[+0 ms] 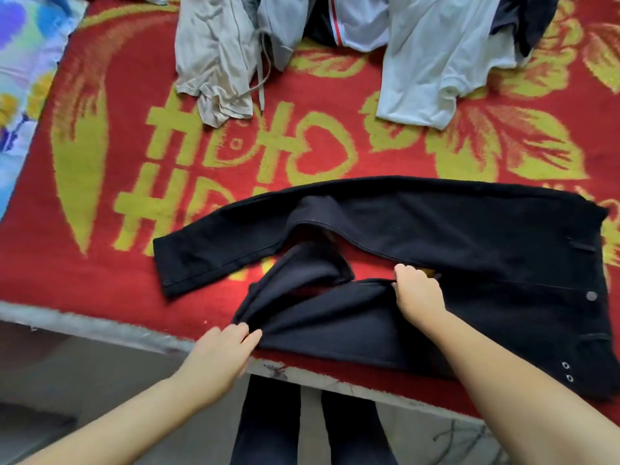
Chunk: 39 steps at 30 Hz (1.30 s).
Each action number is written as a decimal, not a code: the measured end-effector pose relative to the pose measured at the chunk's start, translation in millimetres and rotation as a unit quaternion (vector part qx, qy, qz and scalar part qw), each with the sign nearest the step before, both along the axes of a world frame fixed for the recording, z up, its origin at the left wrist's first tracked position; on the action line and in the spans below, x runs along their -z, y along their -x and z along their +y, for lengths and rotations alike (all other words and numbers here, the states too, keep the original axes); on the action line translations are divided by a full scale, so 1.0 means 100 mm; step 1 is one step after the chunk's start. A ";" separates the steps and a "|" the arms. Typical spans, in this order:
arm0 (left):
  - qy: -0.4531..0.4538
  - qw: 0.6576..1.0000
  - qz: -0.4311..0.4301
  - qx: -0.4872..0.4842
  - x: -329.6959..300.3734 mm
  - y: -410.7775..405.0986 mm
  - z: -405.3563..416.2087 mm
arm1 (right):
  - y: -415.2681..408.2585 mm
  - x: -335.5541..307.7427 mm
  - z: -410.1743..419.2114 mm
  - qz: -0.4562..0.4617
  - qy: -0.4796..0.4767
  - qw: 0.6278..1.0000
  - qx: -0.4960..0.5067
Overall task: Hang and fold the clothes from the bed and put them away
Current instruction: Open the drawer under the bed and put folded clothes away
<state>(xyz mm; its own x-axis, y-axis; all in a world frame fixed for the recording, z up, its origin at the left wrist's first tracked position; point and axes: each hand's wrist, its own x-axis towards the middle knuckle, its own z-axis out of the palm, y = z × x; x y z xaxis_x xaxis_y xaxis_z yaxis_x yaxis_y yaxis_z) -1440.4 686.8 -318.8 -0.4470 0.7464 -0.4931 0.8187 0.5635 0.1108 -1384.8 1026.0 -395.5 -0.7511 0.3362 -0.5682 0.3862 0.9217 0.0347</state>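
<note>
From the head view, a pair of black trousers [436, 229] lies on the bed, on a red and yellow blanket [100, 229]. The trousers lie sideways in front of the person. Their long way runs left to right. The waist end, with a button [591, 295], is on the right. The leg ends are on the left.

The far leg lies flat and mostly straight. The near leg is bunched and twisted, and it sits at the near edge of the bed.

The left hand [223, 352] is at the left end of the near leg. Its fingers touch the bunched cloth there and look like they pinch it, but the grip is partly hidden. The right hand [417, 293] is in the middle of the trousers, close to where the two legs meet. Its fingers curl over the edge of the near leg and hold it. Both arms reach forward from below, and the right arm reaches farther in.

I think the near leg has to be pulled straight to the left, then laid over the far leg. The left hand is the closer one for that pull.

Behind the trousers, at the far side of the bed, lies a pile of light clothes [235, 45] and a white shirt [436, 55], well apart from the hands. These are not folded yet.
</note>
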 end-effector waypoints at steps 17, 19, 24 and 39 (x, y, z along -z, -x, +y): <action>-0.333 0.778 -0.166 -0.506 0.48 0.90 0.60 | 0.32 0.07 -0.53 -0.011 0.098 0.988 -0.122; -0.398 0.707 -0.097 -0.576 0.37 0.95 0.10 | 0.29 0.07 -0.51 -0.014 0.095 0.987 -0.131; -0.195 0.492 -0.053 -0.847 0.69 0.87 -1.34 | 0.61 -0.09 -0.54 0.088 0.123 0.983 -0.109; 0.157 0.943 -0.096 -0.278 0.86 2.64 -0.22 | 2.28 0.02 -0.37 0.057 0.037 0.998 -0.015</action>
